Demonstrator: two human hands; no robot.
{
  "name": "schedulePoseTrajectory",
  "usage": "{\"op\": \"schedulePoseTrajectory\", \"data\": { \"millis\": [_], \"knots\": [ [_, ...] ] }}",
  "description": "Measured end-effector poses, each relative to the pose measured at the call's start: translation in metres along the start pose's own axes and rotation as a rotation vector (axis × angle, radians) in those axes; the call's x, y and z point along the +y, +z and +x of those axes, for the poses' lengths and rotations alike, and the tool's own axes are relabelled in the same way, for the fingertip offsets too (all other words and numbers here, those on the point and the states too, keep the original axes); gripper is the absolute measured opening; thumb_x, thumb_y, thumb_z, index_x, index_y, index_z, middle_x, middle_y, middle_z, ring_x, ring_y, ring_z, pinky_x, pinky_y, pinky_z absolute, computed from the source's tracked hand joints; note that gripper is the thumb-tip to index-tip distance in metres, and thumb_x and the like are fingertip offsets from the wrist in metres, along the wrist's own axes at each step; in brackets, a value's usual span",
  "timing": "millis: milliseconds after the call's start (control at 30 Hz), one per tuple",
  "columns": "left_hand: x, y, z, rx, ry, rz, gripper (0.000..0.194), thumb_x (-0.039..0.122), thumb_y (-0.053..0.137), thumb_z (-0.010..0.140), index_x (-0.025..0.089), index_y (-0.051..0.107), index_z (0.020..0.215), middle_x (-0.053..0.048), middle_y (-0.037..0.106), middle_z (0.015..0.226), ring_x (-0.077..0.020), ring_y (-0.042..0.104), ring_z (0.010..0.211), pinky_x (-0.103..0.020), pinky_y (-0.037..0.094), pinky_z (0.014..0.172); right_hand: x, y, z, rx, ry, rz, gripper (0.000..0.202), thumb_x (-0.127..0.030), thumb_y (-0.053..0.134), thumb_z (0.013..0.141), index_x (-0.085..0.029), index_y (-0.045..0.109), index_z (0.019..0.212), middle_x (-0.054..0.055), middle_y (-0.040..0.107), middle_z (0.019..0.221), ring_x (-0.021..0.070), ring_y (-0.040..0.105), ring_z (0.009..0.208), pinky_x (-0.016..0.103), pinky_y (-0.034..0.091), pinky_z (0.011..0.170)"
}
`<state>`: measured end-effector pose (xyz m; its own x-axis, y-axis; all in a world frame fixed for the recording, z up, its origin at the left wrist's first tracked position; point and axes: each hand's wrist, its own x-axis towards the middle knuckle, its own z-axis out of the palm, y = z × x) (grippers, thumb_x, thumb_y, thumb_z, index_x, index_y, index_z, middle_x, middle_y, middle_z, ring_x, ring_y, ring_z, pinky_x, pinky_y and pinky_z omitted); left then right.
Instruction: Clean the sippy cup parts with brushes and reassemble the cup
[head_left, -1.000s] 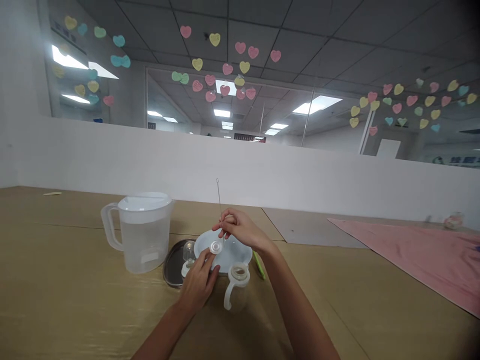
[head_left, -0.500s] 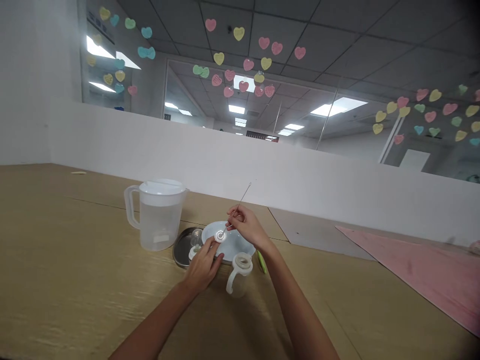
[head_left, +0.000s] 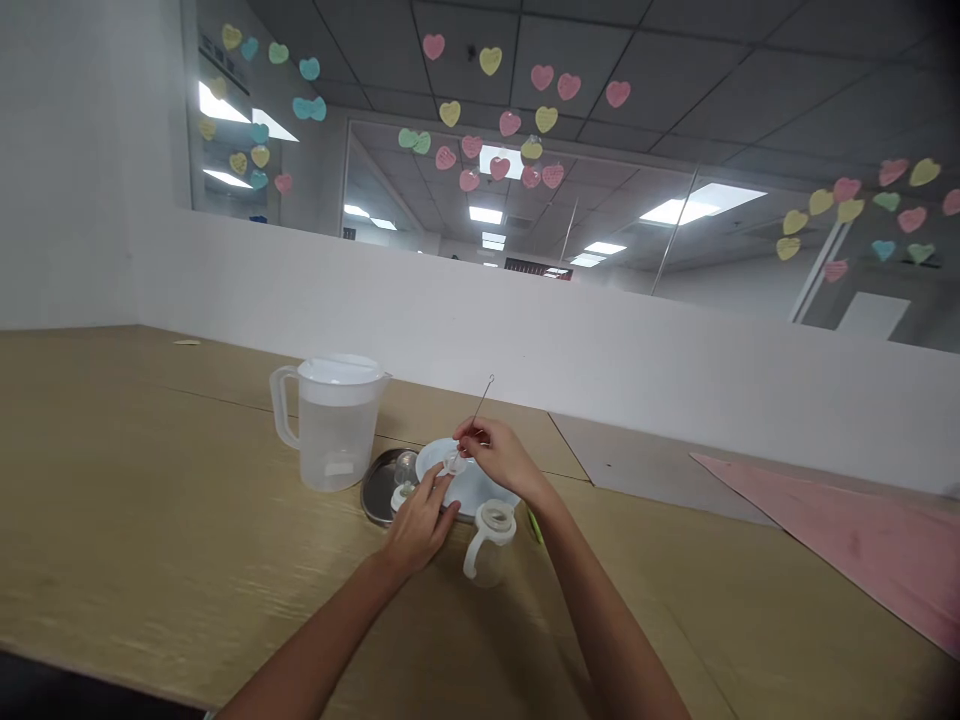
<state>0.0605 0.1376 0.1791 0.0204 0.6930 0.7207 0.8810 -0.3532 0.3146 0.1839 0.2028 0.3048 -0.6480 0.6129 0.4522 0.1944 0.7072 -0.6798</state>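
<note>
My left hand [head_left: 421, 522] pinches a small white round part [head_left: 454, 463], like a bottle lid or collar, over the pale bowl [head_left: 481, 494]. My right hand [head_left: 501, 458] closes on a thin wire brush [head_left: 481, 402] with a looped end that points up and away. The brush's lower end meets the round part; its tip is too small to make out. Just in front of the bowl stands a clear bottle [head_left: 491, 548] with a white collar and side handle, its top uncovered. A clear dome cap [head_left: 406, 468] and a white ring [head_left: 400, 496] lie left of my left hand.
The dark metal tray [head_left: 373, 490] holds the cap and ring. Behind it to the left stands a lidded translucent pitcher [head_left: 337, 440] with liquid inside. A green object [head_left: 535, 527] lies partly hidden by my right forearm. At right is a pink sheet [head_left: 862, 540]; a white wall [head_left: 480, 320] rises behind.
The view has shifted, so the table things appear slightly further right. The round part has tilted in my left hand, and the brush's looped end sits a little lower.
</note>
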Motion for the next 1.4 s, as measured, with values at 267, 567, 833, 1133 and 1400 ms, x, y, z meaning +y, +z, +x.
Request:
{"op": "schedulePoseTrajectory", "data": {
  "millis": [267, 567, 833, 1133, 1400],
  "knots": [
    [-0.004, 0.005, -0.002, -0.029, 0.026, 0.04, 0.044, 0.032, 0.035, 0.093, 0.012, 0.038, 0.132, -0.017, 0.047, 0.133, -0.0271, 0.047, 0.121, -0.043, 0.044, 0.097, -0.006, 0.006, -0.002, -0.051, -0.04, -0.159, 0.018, -0.015, 0.045, 0.077, -0.018, 0.062, 0.079, 0.002, 0.064, 0.077, 0.0132, 0.058, 0.071, 0.027, 0.046, 0.068],
    [-0.008, 0.008, -0.003, 0.009, 0.064, 0.085, 0.044, 0.036, 0.034, 0.094, 0.013, 0.039, 0.131, -0.017, 0.05, 0.131, -0.0262, 0.049, 0.119, -0.043, 0.044, 0.096, -0.008, 0.01, -0.004, -0.05, 0.001, -0.405, 0.022, -0.007, 0.048, 0.072, -0.018, 0.068, 0.074, 0.006, 0.07, 0.077, 0.0157, 0.059, 0.07, 0.027, 0.041, 0.065],
    [-0.002, 0.001, -0.001, -0.017, 0.068, 0.066, 0.038, 0.029, 0.038, 0.092, 0.016, 0.044, 0.127, -0.013, 0.052, 0.128, -0.0257, 0.05, 0.116, -0.042, 0.047, 0.093, -0.051, 0.01, -0.019, 0.183, -0.093, -0.343, 0.047, -0.046, 0.031, 0.091, -0.019, 0.06, 0.065, -0.001, 0.053, 0.054, 0.0114, 0.045, 0.052, 0.026, 0.03, 0.053],
    [0.001, -0.001, -0.002, -0.041, 0.087, 0.067, 0.037, 0.031, 0.039, 0.092, 0.017, 0.047, 0.125, -0.013, 0.056, 0.122, -0.0266, 0.052, 0.112, -0.044, 0.046, 0.093, -0.029, 0.023, -0.017, 0.353, -0.147, -0.319, 0.061, -0.055, 0.011, 0.091, -0.021, 0.04, 0.05, 0.002, 0.047, 0.05, 0.0125, 0.045, 0.05, 0.027, 0.03, 0.055],
    [0.0, 0.001, -0.003, -0.075, 0.124, 0.118, 0.031, 0.033, 0.043, 0.09, 0.017, 0.051, 0.116, -0.011, 0.057, 0.113, -0.0256, 0.053, 0.102, -0.043, 0.045, 0.091, -0.006, 0.032, -0.01, 0.322, -0.088, -0.254, 0.06, -0.059, 0.012, 0.089, -0.022, 0.037, 0.049, 0.001, 0.042, 0.047, 0.0118, 0.042, 0.047, 0.027, 0.029, 0.052]
  ]
}}
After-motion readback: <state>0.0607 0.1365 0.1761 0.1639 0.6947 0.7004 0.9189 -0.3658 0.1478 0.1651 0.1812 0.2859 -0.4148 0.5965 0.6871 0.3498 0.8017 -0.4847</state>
